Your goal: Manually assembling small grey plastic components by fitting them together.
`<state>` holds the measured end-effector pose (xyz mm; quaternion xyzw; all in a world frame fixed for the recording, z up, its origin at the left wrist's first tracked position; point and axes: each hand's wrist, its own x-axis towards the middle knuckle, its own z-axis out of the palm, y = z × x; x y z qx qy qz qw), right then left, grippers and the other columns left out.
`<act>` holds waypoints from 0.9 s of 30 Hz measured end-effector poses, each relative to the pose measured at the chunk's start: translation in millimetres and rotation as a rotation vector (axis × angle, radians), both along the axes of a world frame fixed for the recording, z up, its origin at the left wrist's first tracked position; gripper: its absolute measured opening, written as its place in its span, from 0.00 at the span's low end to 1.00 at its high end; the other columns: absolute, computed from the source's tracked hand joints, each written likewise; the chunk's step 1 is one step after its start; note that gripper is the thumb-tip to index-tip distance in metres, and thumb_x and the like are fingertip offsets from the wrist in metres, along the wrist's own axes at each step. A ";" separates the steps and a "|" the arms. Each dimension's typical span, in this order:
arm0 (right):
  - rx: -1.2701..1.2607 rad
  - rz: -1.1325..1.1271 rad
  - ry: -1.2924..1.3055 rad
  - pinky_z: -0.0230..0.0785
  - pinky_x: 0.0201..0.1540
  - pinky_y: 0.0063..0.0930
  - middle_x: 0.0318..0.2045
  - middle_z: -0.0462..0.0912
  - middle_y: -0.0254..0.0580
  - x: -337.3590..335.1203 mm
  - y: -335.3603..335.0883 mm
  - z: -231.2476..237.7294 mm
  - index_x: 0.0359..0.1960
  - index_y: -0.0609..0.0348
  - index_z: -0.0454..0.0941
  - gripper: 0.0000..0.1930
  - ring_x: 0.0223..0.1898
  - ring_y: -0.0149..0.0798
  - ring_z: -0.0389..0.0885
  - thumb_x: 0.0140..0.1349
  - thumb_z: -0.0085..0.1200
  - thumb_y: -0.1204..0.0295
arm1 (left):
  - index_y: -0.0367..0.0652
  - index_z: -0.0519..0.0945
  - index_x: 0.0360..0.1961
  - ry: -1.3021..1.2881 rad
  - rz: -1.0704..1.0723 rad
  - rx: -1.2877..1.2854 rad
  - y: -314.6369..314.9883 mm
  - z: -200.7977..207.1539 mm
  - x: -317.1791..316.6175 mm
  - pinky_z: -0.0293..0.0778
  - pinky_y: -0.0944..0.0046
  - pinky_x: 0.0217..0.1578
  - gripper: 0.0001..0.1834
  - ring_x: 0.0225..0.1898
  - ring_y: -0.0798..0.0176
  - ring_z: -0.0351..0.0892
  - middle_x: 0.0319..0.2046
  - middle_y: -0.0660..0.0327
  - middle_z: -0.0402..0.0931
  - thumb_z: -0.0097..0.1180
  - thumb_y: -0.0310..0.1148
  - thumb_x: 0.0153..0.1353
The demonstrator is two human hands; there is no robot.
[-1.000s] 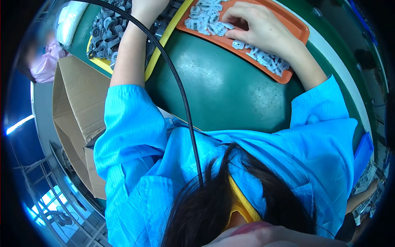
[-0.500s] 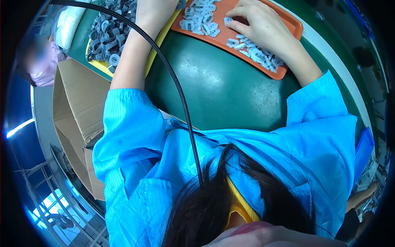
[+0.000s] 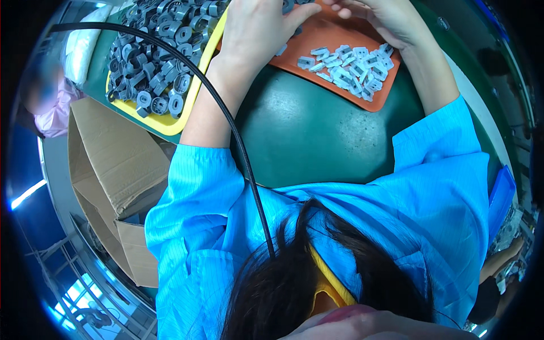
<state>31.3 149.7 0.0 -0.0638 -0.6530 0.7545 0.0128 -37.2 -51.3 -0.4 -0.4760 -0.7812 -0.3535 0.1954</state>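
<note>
My left hand (image 3: 255, 28) is at the top edge, over the left end of the orange tray, its thumb stretched to the right. A small grey plastic part (image 3: 288, 5) shows between its thumb and fingers, partly cut off by the frame. Close by on the right is my right hand (image 3: 388, 20), above the tray's far side with fingers curled in toward the left thumb. Whatever its fingertips hold is out of sight. Below the hands, a pile of small translucent white plastic clips (image 3: 351, 68) lies in the orange tray (image 3: 317, 34).
Left of my forearm stands a yellow tray (image 3: 175, 122) heaped with grey plastic parts (image 3: 153, 62). A black cable (image 3: 226, 107) crosses in front. An open cardboard box (image 3: 113, 158) is beside the green table (image 3: 306, 130). Another person (image 3: 54, 102) sits at far left.
My left hand has moved right from the yellow tray's edge to the orange tray. My right hand has lifted off the clips and moved up and right, near the left hand.
</note>
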 end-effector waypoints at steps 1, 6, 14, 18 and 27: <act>-0.033 -0.019 0.007 0.75 0.36 0.19 0.33 0.88 0.41 -2.2 -3.9 -1.8 0.38 0.65 0.85 0.07 0.31 0.27 0.83 0.67 0.63 0.73 | 0.38 0.84 0.49 -0.007 -0.021 0.029 -0.5 0.2 -2.4 0.80 0.55 0.46 0.21 0.44 0.47 0.84 0.43 0.51 0.83 0.74 0.28 0.53; 0.105 -0.136 0.135 0.74 0.37 0.19 0.34 0.87 0.39 -2.7 -24.1 -17.2 0.39 0.65 0.85 0.06 0.33 0.26 0.82 0.67 0.64 0.74 | 0.37 0.84 0.47 -0.062 -0.009 0.099 0.6 -2.2 -0.6 0.81 0.56 0.44 0.23 0.42 0.47 0.86 0.40 0.51 0.84 0.77 0.29 0.50; 0.188 -0.127 0.184 0.74 0.36 0.20 0.32 0.86 0.35 -0.2 -29.1 -17.5 0.37 0.65 0.85 0.06 0.32 0.24 0.80 0.67 0.64 0.74 | 0.36 0.84 0.46 -0.068 -0.036 0.116 -0.8 -6.3 -1.8 0.82 0.56 0.45 0.20 0.42 0.47 0.87 0.40 0.48 0.85 0.73 0.25 0.51; 0.508 -0.100 0.183 0.74 0.37 0.21 0.29 0.86 0.34 4.5 -27.7 -0.3 0.36 0.65 0.85 0.06 0.32 0.25 0.80 0.64 0.65 0.74 | 0.37 0.84 0.46 0.011 -0.062 0.130 -2.0 -7.2 2.7 0.81 0.56 0.47 0.19 0.44 0.45 0.86 0.41 0.47 0.84 0.70 0.22 0.51; -0.099 0.045 0.038 0.79 0.38 0.21 0.36 0.88 0.44 -2.4 -13.1 -14.7 0.44 0.69 0.85 0.09 0.34 0.31 0.86 0.65 0.63 0.77 | 0.42 0.85 0.50 -0.046 -0.150 0.124 1.8 -4.4 3.2 0.79 0.57 0.46 0.24 0.44 0.50 0.82 0.43 0.53 0.78 0.74 0.23 0.49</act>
